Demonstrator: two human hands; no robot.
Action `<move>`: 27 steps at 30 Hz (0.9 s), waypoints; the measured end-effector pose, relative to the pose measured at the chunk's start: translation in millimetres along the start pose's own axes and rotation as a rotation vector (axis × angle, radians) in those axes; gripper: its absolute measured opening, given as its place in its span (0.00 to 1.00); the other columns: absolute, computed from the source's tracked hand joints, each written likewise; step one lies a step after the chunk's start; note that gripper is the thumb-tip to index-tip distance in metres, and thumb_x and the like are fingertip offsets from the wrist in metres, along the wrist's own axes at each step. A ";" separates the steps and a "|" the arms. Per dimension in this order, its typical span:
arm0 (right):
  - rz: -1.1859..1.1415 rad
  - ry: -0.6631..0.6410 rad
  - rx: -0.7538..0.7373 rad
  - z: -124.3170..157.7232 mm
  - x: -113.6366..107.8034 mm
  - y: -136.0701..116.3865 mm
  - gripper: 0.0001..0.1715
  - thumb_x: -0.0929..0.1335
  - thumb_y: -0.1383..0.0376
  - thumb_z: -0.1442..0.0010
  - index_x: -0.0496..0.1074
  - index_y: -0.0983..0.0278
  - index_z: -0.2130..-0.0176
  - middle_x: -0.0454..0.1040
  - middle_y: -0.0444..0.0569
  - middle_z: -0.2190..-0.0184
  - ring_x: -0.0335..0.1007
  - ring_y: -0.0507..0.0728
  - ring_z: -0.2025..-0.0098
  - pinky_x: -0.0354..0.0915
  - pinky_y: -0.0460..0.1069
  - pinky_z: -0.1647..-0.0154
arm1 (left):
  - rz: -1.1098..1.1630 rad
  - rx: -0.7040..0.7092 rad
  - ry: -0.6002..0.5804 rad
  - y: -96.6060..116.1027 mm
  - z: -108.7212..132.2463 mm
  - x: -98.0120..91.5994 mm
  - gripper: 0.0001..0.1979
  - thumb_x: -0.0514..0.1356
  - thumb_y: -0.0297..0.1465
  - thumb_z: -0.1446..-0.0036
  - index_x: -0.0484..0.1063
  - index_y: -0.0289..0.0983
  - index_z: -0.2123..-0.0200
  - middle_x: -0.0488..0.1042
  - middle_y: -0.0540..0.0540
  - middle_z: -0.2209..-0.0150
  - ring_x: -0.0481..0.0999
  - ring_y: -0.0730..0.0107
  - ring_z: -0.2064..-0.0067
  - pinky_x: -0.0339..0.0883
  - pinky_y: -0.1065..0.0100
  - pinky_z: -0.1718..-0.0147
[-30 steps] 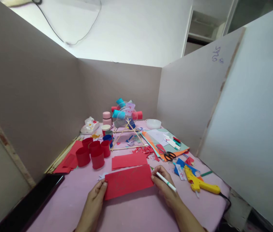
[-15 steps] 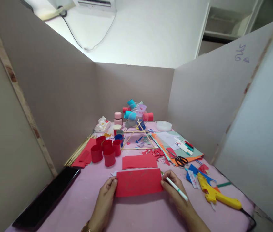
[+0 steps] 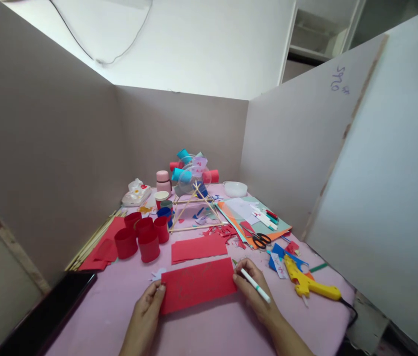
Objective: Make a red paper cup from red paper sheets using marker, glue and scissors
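Note:
A red paper rectangle (image 3: 197, 285) lies flat on the pink table (image 3: 216, 331) just in front of me. My left hand (image 3: 148, 308) rests at the sheet's left edge, its fingertips on the lower left corner. My right hand (image 3: 252, 290) sits at the right edge, fingers closed round a white pen with a green tip (image 3: 255, 285) that points toward the paper. A second red sheet (image 3: 198, 247) lies just beyond the first.
Several red paper rings (image 3: 143, 236) stand at the left by loose red sheets (image 3: 101, 247). A stick-and-cup model (image 3: 191, 188) stands at the back. Black scissors (image 3: 261, 240), markers (image 3: 266, 217) and a yellow glue gun (image 3: 311, 287) lie right. A dark slab (image 3: 42, 319) lies near left.
The camera view swung left and back; both hands stay at the ends of the red sheet, which now lies slightly tilted. The pen remains in my right hand.

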State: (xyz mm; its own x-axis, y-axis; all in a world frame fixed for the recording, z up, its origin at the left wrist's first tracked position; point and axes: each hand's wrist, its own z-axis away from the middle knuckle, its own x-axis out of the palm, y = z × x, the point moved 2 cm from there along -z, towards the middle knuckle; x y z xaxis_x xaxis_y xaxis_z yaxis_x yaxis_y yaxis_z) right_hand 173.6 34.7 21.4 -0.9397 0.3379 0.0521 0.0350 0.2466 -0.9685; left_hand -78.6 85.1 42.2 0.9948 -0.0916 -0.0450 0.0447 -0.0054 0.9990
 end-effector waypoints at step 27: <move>0.386 0.110 0.044 6.0 -6.6 -13.5 0.02 0.62 0.65 0.49 0.63 0.60 0.71 0.67 0.44 0.74 0.64 0.57 0.71 0.59 0.48 0.69 | -0.091 -0.032 -0.146 -16.1 -5.6 6.3 0.23 0.62 0.51 0.53 0.69 0.39 0.62 0.78 0.47 0.66 0.75 0.58 0.62 0.68 0.66 0.60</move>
State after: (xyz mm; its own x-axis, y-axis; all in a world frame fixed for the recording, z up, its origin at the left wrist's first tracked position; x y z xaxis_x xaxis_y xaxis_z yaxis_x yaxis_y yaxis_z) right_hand 177.3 23.7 32.7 -0.8185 0.4939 -0.2937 0.3612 0.0447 -0.9314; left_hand -72.5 90.2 25.8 0.9626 -0.2363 -0.1325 0.1391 0.0117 0.9902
